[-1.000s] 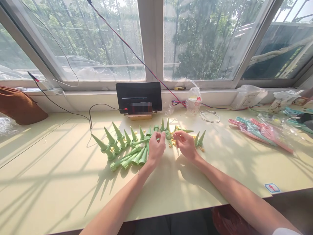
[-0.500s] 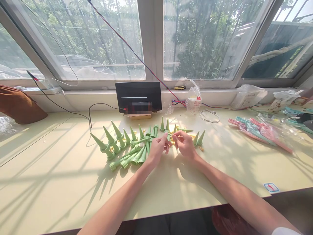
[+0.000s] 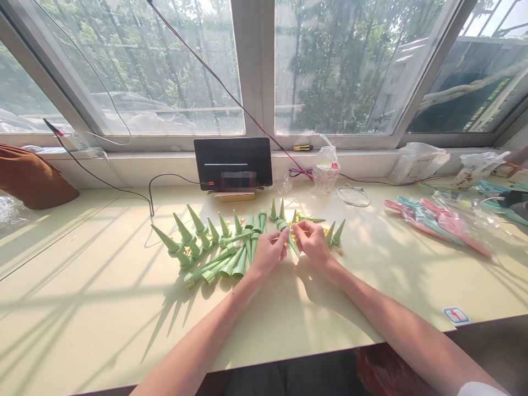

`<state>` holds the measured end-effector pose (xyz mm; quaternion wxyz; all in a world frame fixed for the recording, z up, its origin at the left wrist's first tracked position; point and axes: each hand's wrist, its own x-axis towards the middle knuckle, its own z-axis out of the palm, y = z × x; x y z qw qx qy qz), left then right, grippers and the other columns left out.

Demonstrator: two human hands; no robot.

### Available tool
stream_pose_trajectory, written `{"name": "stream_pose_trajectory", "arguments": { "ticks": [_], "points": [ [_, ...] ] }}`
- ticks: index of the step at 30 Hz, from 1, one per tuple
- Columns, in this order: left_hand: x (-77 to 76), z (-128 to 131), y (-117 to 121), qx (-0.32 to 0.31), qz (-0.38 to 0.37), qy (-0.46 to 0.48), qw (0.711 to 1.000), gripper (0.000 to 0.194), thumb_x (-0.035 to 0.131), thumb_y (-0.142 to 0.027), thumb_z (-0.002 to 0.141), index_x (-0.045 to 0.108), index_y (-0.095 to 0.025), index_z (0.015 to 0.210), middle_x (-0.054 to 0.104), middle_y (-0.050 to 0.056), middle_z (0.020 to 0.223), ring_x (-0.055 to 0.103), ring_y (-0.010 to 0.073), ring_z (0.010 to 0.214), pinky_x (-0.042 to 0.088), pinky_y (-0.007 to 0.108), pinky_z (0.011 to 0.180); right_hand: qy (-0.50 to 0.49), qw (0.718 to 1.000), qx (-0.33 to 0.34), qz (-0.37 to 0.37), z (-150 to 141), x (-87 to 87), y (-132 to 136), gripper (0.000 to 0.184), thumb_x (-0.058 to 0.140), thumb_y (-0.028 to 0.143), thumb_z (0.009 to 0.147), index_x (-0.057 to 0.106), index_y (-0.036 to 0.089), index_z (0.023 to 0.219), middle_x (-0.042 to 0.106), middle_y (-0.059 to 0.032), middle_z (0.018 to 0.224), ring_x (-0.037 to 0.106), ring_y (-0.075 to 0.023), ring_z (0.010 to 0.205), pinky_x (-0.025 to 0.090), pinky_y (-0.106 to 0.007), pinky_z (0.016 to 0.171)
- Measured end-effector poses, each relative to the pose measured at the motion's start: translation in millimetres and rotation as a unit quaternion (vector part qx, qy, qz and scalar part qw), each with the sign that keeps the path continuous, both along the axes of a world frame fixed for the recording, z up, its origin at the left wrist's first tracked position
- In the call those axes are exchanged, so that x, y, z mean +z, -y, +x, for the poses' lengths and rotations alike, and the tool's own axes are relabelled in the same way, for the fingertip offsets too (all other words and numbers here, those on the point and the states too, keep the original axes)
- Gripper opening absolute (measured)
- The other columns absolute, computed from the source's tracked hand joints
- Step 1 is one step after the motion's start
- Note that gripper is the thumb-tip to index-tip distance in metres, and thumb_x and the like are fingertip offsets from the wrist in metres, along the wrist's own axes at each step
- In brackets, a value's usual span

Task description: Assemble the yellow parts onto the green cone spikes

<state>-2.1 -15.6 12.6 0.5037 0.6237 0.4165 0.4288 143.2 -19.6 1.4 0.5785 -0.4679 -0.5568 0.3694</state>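
Note:
In the head view my left hand [image 3: 270, 250] is closed, thumb and forefinger pinching at a green plant-watering spike [image 3: 293, 245]. The spike slants between my hands, its point down toward the right. My right hand [image 3: 312, 240] is closed in a pinch close by, at the spike's right side; whatever its fingertips hold is too small to make out. Left of my hands several green spikes [image 3: 233, 263] lie in a fanned pile. Behind them a row of spikes stands point up [image 3: 187, 236]. Small yellow valve pieces [image 3: 339, 251] lie around the spikes on the right.
A dark tablet [image 3: 233, 157] leans on a stand at the back. Beside it are a bagged cup [image 3: 327, 169] and a coiled white cable [image 3: 353, 196]. Pink and teal plastic hangers [image 3: 441, 220] lie at the right, and a brown bag [image 3: 35, 176] at the left.
The spike between my hands now shows its tapered point, aimed down to the right. My left fingertips have shifted slightly right, toward my right hand, which has barely moved.

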Motion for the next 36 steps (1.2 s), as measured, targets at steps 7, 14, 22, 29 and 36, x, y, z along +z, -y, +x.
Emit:
{"name": "stream_pose_trajectory", "arguments": {
  "ticks": [7,14,22,29,36],
  "points": [
    [-1.2,0,1,0.008,0.057,-0.031,0.998,0.053,0.058,-0.055,0.086,0.048,-0.018,0.049,0.046,-0.001,0.046,0.047,0.0099,0.045,0.038,0.024,0.047,-0.012,1.0,-0.002,-0.016,0,2.7,0,0.037,0.062,0.052,0.085,0.052,0.021,0.069,0.046,0.0049,0.05,0.041,-0.0113,0.039,0.031,-0.027,0.041],
    [-7.8,1,-3,-0.003,0.082,-0.023,0.996,0.036,0.064,-0.052,0.082,0.071,-0.016,0.08,0.06,0.004,0.083,0.052,0.0077,0.048,0.038,0.023,0.041,-0.02,0.999,-0.007,-0.026,0,5.1,0,0.038,0.062,0.054,0.083,0.051,0.022,0.066,0.042,0.0056,0.045,0.038,-0.0112,0.037,0.029,-0.027,0.041],
    [-11.1,1,-5,0.034,0.128,-0.051,0.99,0.025,0.066,-0.041,0.082,0.073,-0.018,0.077,0.058,0.006,0.091,0.047,0.0071,0.052,0.045,0.025,0.051,-0.038,0.998,-0.002,-0.039,0,6.0,0,0.037,0.064,0.052,0.082,0.052,0.021,0.066,0.041,0.0065,0.044,0.036,-0.0096,0.035,0.028,-0.026,0.039],
    [-9.7,0,-5,0.046,0.166,-0.069,0.983,0.023,0.065,-0.041,0.083,0.074,-0.02,0.076,0.058,0.006,0.091,0.047,0.0077,0.054,0.042,0.025,0.051,-0.046,0.998,0.007,-0.044,-1,7.9,0,0.038,0.064,0.054,0.082,0.051,0.021,0.067,0.04,0.0071,0.043,0.036,-0.0095,0.034,0.029,-0.026,0.039],
    [-2.6,-2,-7,0.035,0.04,0.012,0.999,0.03,0.074,-0.045,0.075,0.066,-0.02,0.088,0.058,0.0,0.081,0.046,0.0053,0.045,0.033,0.022,0.042,-0.04,0.998,-0.035,0.016,-1,4.3,2,0.034,0.058,0.054,0.088,0.054,0.022,0.079,0.047,0.0059,0.049,0.042,-0.0109,0.039,0.036,-0.026,0.042]
  ]
}}
